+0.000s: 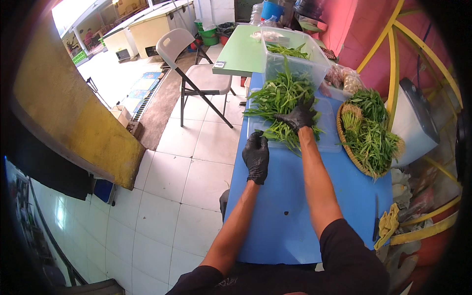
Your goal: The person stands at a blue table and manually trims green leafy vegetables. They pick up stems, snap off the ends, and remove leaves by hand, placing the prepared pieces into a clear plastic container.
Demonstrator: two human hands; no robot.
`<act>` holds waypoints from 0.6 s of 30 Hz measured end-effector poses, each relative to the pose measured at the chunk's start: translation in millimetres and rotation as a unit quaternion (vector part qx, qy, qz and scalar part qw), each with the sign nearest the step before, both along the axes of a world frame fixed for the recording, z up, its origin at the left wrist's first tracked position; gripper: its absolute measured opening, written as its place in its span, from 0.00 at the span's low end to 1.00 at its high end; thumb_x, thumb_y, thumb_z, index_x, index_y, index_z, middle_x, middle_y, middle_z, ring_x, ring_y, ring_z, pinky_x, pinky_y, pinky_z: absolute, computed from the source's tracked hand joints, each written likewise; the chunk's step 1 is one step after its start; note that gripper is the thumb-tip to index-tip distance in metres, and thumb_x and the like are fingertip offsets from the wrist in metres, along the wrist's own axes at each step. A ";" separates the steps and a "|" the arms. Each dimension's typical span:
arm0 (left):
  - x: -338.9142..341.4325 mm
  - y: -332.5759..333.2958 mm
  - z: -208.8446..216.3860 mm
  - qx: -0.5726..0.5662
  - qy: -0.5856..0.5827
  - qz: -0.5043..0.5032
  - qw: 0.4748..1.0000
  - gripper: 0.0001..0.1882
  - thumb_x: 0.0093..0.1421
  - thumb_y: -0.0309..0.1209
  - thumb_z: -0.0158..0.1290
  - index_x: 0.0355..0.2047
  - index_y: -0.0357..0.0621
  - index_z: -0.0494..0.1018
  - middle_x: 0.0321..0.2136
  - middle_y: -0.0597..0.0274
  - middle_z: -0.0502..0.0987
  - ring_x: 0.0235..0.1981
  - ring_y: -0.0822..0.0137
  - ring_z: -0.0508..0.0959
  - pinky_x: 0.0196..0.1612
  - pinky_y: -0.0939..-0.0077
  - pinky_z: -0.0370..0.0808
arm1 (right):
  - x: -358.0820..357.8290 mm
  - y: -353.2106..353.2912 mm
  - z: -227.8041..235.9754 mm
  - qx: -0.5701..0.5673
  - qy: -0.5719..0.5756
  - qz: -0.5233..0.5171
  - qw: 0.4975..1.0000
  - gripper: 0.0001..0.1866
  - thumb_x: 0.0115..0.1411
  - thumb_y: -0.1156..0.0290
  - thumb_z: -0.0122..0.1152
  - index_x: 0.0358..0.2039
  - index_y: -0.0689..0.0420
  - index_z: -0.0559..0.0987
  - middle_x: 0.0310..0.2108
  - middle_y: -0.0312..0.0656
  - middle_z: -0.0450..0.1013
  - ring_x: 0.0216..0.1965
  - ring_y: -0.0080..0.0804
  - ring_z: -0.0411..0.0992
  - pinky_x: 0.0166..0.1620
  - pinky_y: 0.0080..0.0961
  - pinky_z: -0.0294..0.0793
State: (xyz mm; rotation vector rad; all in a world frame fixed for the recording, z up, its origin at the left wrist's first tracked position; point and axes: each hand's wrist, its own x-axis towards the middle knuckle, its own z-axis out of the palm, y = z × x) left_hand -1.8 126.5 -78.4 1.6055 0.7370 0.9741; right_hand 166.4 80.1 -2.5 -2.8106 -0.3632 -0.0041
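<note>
A pile of leafy green stalks (280, 96) lies on a clear plastic lid or tray (328, 140) on the blue table (280, 211). My right hand (298, 117), in a black glove, rests on the pile with thumb and fingers spread. At the table's left side, my left hand (256, 158), also black-gloved, is closed at the near left edge of the greens. Its fingertips are pressed together, and what they pinch is too small to make out. Just beyond the pile stands a clear plastic bin (314, 66) with some greens inside.
To the right, a round woven tray (340, 125) carries bundled greens. A knife (376, 219) and a yellow cloth glove (388, 227) lie at the right edge. A green table (241, 49) adjoins at the back; a folding chair (201, 78) stands left.
</note>
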 end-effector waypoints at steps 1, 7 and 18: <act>-0.9 -2.8 1.0 -0.003 0.024 -0.004 1.000 0.10 0.57 0.25 0.53 0.39 0.38 0.75 0.31 0.56 0.80 0.31 0.66 0.80 0.37 0.74 0.75 | 5.0 -8.7 -8.9 0.015 -0.004 0.011 1.000 0.72 0.29 0.32 0.69 0.67 0.47 0.38 0.67 0.57 0.29 0.64 0.64 0.47 0.58 0.58 0.57; 9.2 -4.9 -15.3 0.079 -0.024 0.036 0.996 0.10 0.54 0.29 0.54 0.38 0.42 0.75 0.35 0.54 0.78 0.35 0.55 0.78 0.38 0.66 0.73 | 13.3 4.8 -24.1 -0.054 -0.035 0.058 0.996 0.71 0.30 0.38 0.73 0.66 0.56 0.42 0.64 0.69 0.36 0.56 0.61 0.62 0.54 0.39 0.69; -41.3 -21.1 35.9 0.359 0.279 -0.201 0.868 0.13 0.50 0.36 0.58 0.37 0.47 0.77 0.37 0.55 0.76 0.40 0.52 0.74 0.40 0.59 0.71 | -34.3 -23.7 -3.6 0.012 0.019 0.095 0.995 0.44 0.41 0.66 0.67 0.59 0.55 0.58 0.52 0.62 0.58 0.44 0.59 0.71 0.44 0.42 0.75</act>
